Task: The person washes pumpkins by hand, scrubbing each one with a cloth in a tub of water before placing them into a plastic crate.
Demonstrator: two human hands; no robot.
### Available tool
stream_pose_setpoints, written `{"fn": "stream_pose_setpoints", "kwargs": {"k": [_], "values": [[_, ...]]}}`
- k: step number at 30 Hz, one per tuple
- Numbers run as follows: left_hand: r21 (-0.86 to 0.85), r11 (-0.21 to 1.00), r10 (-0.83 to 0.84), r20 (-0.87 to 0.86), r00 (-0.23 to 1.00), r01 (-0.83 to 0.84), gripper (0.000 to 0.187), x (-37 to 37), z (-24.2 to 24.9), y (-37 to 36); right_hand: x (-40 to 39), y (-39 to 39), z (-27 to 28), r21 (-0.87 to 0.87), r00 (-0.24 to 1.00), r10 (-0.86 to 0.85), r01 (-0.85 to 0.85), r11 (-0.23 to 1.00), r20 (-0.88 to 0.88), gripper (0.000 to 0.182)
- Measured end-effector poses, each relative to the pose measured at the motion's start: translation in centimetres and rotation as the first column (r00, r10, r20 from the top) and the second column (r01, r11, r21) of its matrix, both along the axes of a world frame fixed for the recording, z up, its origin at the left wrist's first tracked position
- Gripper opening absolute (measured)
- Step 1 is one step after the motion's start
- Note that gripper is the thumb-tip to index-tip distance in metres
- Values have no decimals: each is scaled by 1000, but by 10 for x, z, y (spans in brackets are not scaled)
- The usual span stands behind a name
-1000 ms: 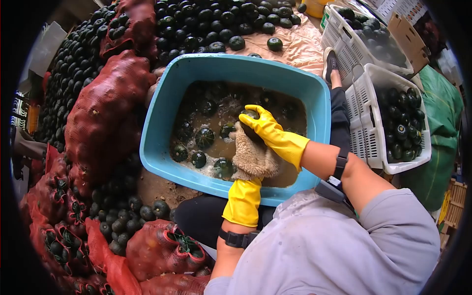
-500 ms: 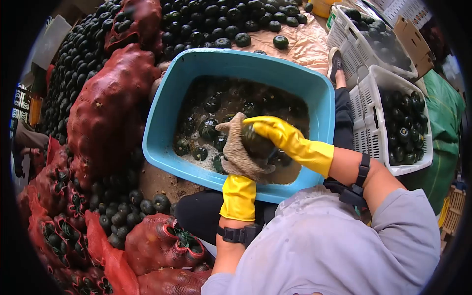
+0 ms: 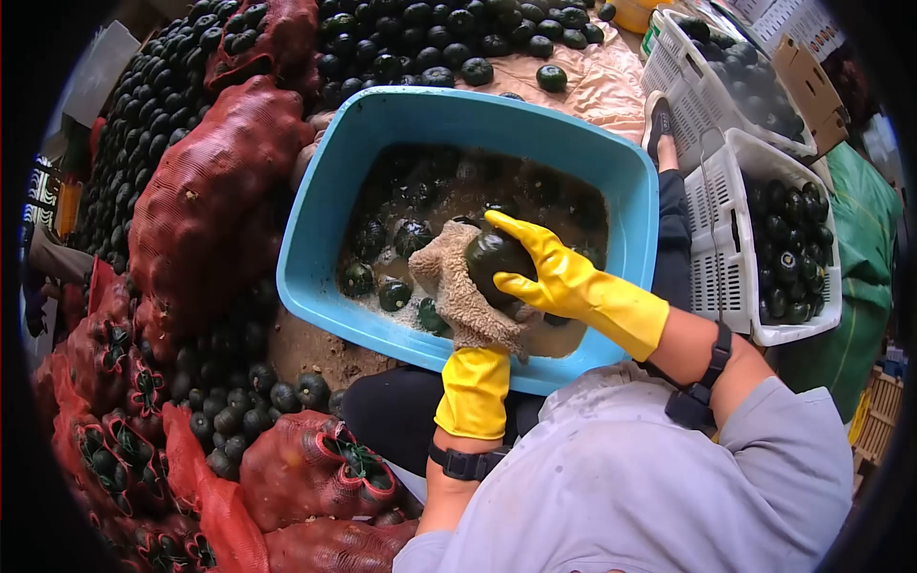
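Above the murky water, a dark green round squash (image 3: 499, 263) sits between my two hands. My right hand (image 3: 554, 277), in a yellow rubber glove, grips its upper right side with thumb and fingers apart around it. My left hand (image 3: 463, 310) cups the squash from the lower left, its fingers hidden under a wet tan looped-pile cloth (image 3: 444, 267) that wraps the side of the squash. Whether the cloth is worn or only draped cannot be made out. Below is a blue tub (image 3: 325, 315), where several more squashes (image 3: 394, 294) float in brown, foamy water.
White crates (image 3: 712, 253) of squashes stand at the right, beside green sheeting (image 3: 855, 220). Red mesh sacks (image 3: 205, 191) crowd the left, with loose squashes (image 3: 234, 415) between them. A large pile of squashes (image 3: 430, 38) lies beyond the tub on a pinkish sheet (image 3: 607, 81).
The squash has turned and shifted slightly between my hands. My right hand's fingers have moved from its top to spread around its right side. The cloth has shifted along its lower left.
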State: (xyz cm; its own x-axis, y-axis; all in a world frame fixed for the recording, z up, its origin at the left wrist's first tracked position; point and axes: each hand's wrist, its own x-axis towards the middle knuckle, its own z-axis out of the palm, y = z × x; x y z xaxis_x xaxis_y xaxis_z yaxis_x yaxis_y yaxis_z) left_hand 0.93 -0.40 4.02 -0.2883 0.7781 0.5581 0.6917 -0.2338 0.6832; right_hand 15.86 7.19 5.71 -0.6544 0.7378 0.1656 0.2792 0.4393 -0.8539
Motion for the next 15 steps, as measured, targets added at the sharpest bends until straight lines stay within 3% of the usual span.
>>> {"fn": "stream_pose_setpoints", "kwargs": {"k": [1, 2, 3, 4, 5, 6, 7, 9, 10, 11, 13, 14, 15], "values": [[-11, 1000, 11, 45, 999, -11, 92, -4, -22, -4, 4, 2, 16, -93, 982, 125, -112, 989, 145, 79], [-115, 993, -41, -102, 994, 30, 89, -14, -13, -11, 7, -1, 24, -202, 961, 155, -109, 973, 230, 81], [-144, 981, -91, 243, 966, 128, 89, -12, -18, -8, 8, 1, 31, -287, 963, 165, -100, 953, 213, 76], [-130, 967, -113, 558, 822, 221, 88, -10, -28, -4, 10, 4, 16, -545, 987, 158, -129, 829, 6, 73], [-87, 983, -107, 446, 889, 162, 86, -8, -33, -5, 10, 8, 2, -745, 978, 92, -204, 635, -190, 71], [-39, 995, -78, 325, 943, 96, 84, -7, -37, -6, -2, -5, 14, -904, 958, -162, -155, 399, -236, 70], [16, 1000, -27, 205, 978, 24, 82, -6, -41, -7, -12, -20, 9, -962, 891, -410, -91, 259, -195, 72], [-195, 975, 179, 382, 907, -110, 78, 12, -31, -3, -23, -22, -52, -763, 830, -476, 99, 639, -291, 76], [-279, 956, 120, 107, 987, -86, 76, 6, -6, -4, -10, -14, -58, -417, 943, -328, 273, 867, -64, 81], [-322, 943, 32, -171, 985, -86, 74, 0, 19, -5, 2, -2, -31, 127, 978, -154, 137, 982, 140, 79], [-43, 999, 31, -24, 999, -32, 82, -2, -3, -9, 4, -8, 8, -210, 993, 73, -51, 976, 98, 81], [60, 992, -124, 230, 965, 113, 84, -7, -3, -5, 5, -11, 21, -294, 979, 78, -19, 956, 190, 80], [32, 987, -159, 396, 904, 160, 83, -6, -10, -1, 9, -6, 20, -295, 978, 98, -40, 955, 182, 76]]}}
